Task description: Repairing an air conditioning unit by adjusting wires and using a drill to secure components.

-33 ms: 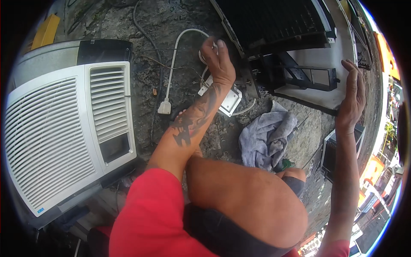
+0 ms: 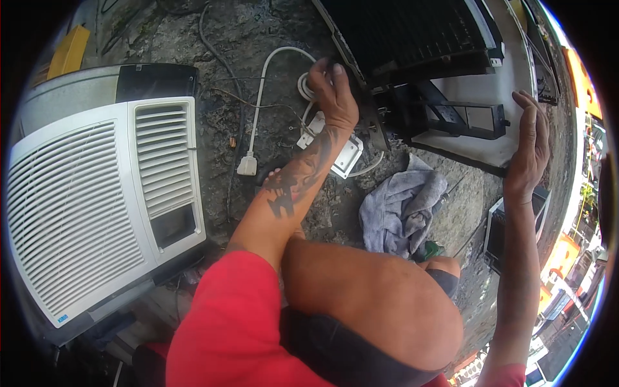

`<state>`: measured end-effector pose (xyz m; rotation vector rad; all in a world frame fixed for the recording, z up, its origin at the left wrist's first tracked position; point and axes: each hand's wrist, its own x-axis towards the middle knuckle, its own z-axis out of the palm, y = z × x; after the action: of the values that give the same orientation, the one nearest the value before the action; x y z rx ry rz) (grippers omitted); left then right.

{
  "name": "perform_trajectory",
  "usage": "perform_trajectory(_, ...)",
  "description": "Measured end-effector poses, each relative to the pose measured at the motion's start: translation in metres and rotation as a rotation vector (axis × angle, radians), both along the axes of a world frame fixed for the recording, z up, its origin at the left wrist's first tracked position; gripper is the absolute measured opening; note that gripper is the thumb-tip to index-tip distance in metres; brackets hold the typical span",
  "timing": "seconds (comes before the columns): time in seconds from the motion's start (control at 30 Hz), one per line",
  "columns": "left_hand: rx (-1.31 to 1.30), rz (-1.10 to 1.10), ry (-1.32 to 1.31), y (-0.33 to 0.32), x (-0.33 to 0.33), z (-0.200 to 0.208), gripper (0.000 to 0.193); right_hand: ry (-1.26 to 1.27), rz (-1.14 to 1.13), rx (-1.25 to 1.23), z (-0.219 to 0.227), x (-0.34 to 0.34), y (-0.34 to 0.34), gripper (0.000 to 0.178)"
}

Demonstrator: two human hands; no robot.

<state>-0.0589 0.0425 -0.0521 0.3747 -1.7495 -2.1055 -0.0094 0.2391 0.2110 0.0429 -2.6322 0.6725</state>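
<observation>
Open air conditioner (image 2: 412, 39) sits on rough ground (image 2: 329, 209), upper right, between the hands. Left hand (image 2: 335, 97) near its left side by the white cord (image 2: 259, 109), fingers part curled, cannot tell if gripping. Right hand (image 2: 529, 151) open, fingers straight, along the outer side of the pale metal pan (image 2: 461, 90), contact unclear. Risks: no gloves, so fingers could get cut if they slide on thin metal edges. Cord loop right by left hand, could snag or get pinched if the unit shifts. Flat right palm gives little hold, that side might slip. White plate (image 2: 348, 157) below left forearm, could get knocked. Toes (image 2: 271, 175) near the plug (image 2: 247, 164), might kick it or catch a dropped part
</observation>
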Motion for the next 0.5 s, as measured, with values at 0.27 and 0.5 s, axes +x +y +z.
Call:
perform_trajectory(0.27,0.021,-0.004,-0.116,0.042,-0.001,-0.009,0.049,0.027,0.016,-0.082,-0.005,0.007,0.013,0.031)
perform_trajectory(0.5,-0.006,-0.192,-0.124,-0.01,0.015,0.016,0.033,0.119,0.011,0.115,-0.01,-0.001,0.017,0.032)
